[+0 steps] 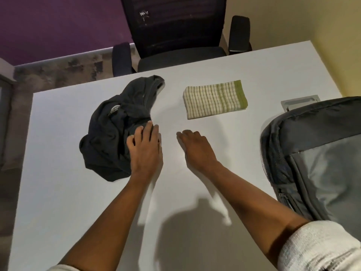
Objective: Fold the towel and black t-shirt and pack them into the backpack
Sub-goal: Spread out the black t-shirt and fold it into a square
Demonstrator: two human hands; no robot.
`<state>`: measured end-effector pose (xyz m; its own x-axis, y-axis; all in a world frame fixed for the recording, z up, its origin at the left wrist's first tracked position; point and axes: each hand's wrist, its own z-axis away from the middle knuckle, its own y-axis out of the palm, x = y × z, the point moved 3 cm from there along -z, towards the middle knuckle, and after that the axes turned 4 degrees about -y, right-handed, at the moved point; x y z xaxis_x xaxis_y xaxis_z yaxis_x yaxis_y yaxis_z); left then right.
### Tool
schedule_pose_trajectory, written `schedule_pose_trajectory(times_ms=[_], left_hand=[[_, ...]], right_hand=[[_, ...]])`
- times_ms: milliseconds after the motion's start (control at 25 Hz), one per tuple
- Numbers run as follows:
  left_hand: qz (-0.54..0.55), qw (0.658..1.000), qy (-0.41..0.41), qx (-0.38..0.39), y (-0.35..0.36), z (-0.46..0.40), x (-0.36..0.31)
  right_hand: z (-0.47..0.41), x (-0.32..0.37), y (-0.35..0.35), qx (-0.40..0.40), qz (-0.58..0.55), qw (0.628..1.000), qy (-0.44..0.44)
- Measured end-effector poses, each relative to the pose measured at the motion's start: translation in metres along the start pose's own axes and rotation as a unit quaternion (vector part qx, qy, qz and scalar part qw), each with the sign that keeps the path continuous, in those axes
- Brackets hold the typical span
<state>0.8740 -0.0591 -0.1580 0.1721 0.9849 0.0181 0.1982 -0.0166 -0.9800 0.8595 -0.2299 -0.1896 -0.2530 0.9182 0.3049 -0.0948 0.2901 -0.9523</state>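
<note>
1. Head view: white table (58,192) seen from above, both bare forearms reaching forward over it
2. black t-shirt (115,130) lies crumpled in a heap on the left-centre of the table, unfolded, small round logo patch facing up
3. left hand (145,147) sits at the right edge of the t-shirt heap, palm down, fingers spread and lightly bent, tips touching the fabric; nothing pinched or gripped that I can see
4. right hand (197,147) is over bare table between the t-shirt and the backpack, palm down, fingers relaxed and slightly curled, holding nothing; cannot tell if the tips touch the tabletop
5. towel (214,98) is already folded into a neat rectangle, cream with green stripes and a green band at its right end, lying flat beyond the right hand, apart from the t-shirt
6. backpack (322,163) grey, lies at the right edge of the table, pale inner lining showing, cut off by the frame
7. black office chair (175,36) pushed up to the far side of the table
8. small grey hatch plate (300,102) set in the tabletop just behind the backpack
9. white sleeve (316,247) rolled up on the right arm, lower right corner
</note>
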Motion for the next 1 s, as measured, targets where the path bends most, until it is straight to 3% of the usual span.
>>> schedule_pose_trajectory(times_ms=[120, 280, 480, 720, 1000], left_hand=[[-0.039, 0.996, -0.081, -0.023, -0.018, 0.002, 0.042], [-0.023, 0.962, -0.257, 0.093, -0.018, 0.014, 0.091], [-0.032, 0.974, -0.169, 0.144, -0.028, 0.044, 0.103], [0.023, 0.979, -0.144, 0.145, -0.048, 0.115, 0.104], [0.087, 0.987, -0.119, 0.07, -0.052, 0.268, 0.118]], right_hand=[[-0.002, 0.025, 0.004, 0.06, -0.009, 0.998, 0.002], [0.008, 0.049, 0.012, 0.138, -0.027, 0.99, 0.017], [0.033, 0.078, 0.013, 0.141, -0.099, 0.983, 0.064], [0.086, 0.125, 0.025, 0.152, -0.147, 0.97, 0.118], [0.169, 0.187, 0.029, 0.128, -0.266, 0.941, 0.164]])
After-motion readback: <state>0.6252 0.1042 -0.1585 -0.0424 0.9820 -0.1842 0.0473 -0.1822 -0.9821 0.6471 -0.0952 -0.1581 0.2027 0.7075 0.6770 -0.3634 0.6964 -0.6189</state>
